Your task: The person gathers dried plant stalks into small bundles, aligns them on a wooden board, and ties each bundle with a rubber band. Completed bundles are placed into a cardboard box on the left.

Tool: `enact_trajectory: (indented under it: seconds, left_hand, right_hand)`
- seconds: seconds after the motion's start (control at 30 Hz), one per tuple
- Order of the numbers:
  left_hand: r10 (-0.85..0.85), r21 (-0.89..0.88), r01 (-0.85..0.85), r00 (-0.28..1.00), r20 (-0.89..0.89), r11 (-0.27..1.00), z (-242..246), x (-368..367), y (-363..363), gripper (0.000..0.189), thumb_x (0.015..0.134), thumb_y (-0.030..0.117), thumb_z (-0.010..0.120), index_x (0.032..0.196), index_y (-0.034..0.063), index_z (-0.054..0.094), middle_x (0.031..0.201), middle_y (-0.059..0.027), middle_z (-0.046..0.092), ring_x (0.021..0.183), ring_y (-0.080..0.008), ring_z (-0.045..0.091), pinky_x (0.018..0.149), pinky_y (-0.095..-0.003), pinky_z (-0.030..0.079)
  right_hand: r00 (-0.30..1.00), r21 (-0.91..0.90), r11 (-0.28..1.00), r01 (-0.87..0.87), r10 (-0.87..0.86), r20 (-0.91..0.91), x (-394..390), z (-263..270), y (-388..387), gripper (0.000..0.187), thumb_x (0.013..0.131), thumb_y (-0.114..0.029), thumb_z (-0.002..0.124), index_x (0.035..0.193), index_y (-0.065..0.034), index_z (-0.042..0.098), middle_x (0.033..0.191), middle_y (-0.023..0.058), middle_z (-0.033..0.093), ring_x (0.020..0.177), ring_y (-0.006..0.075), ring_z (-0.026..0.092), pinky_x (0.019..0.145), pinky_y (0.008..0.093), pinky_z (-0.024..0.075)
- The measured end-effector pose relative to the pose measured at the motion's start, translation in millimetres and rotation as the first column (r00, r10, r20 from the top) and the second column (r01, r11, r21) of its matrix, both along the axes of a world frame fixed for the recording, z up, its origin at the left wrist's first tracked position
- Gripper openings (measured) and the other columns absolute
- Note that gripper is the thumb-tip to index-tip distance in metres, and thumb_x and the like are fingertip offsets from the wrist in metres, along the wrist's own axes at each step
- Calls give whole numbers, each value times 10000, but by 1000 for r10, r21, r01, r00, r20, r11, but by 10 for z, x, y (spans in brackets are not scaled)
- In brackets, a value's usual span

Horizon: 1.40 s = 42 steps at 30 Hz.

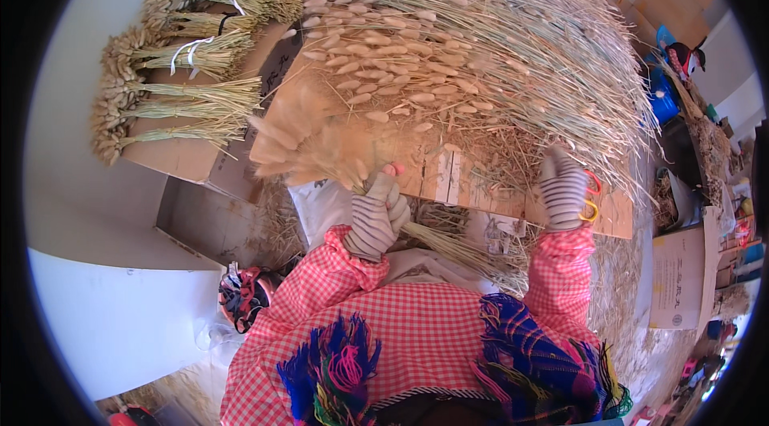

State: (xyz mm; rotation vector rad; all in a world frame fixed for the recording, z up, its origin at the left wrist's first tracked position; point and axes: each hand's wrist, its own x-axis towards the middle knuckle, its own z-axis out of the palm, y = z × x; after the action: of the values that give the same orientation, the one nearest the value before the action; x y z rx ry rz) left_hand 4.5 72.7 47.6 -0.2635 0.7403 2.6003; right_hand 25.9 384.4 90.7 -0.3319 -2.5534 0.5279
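Observation:
My left hand [378,210], in a striped glove with bare fingertips, is wrapped around the stems of a bunch of dried bunny-tail grass [312,147]. The fluffy heads fan out to the left, somewhat blurred, and the stems trail down to the right over my lap. My right hand [562,186], gloved the same way, is over the table's near edge, at the stem side of a large heap of dried bunny-tail grass [480,41]. Its fingers blur into the stems, so I cannot tell whether they grip any. Scissors [592,210] with red and yellow handles lie right beside it.
Tied bunches [192,56] line a cardboard box [168,147] at the left. Loose stem scraps [510,165] litter the wooden table [426,177]. An open box [204,216] stands on the lower left; a carton [679,282] and blue bucket [664,101] are at the right.

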Motion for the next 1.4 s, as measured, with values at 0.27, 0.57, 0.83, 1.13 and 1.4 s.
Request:
enact_trajectory:
  seconds: [0.27, 0.57, 0.83, 1.13, 1.4]
  left_hand:
    - [-48, 47, 49, 998, -28, 998, -55, -11, 37, 244, 975, 295, 548, 1088, 81, 519, 542, 66, 294, 381, -66, 228, 355, -233, 206]
    - [-44, -166, 32, 997, -68, 986, 80, 55, 36, 214, 954, 242, 588, 1117, 104, 577, 526, 76, 274, 380, -56, 225, 359, -222, 207]
    - [-50, -40, 46, 995, -91, 998, -109, 36, 24, 103, 950, 188, 584, 1003, 101, 599, 544, 71, 342, 379, -67, 267, 344, -232, 208]
    - [-16, -77, 12, 999, -50, 997, -98, 31, 48, 90, 945, 201, 599, 967, 114, 596, 549, 58, 374, 387, -69, 281, 343, -233, 212]
    - [-50, -69, 44, 995, -83, 997, 14, 66, -17, 141, 941, 216, 605, 960, 77, 596, 520, 58, 324, 381, -61, 248, 358, -219, 211]
  right_hand:
    - [943, -136, 940, -311, 288, -167, 373, -66, -48, 171, 919, -33, 541, 1062, -26, 635, 756, 20, 634, 649, 107, 574, 582, 226, 468]
    - [763, 220, 782, -584, 436, 476, 417, -157, -991, 157, 853, -219, 575, 880, -76, 516, 660, 113, 609, 628, 323, 617, 629, 432, 445]
    - [761, 187, 785, -591, 465, 452, 701, -329, -682, 237, 837, -200, 581, 1046, -95, 616, 839, 123, 676, 816, 309, 653, 762, 433, 463]
    - [782, 352, 796, -492, 227, 580, 892, -37, -518, 322, 852, -271, 584, 1135, -118, 588, 1053, 131, 657, 978, 307, 622, 858, 465, 454]
    - [736, -89, 789, -607, 602, 309, 464, -162, -1271, 188, 846, -120, 604, 1027, -73, 596, 891, 158, 611, 834, 338, 585, 728, 412, 459]
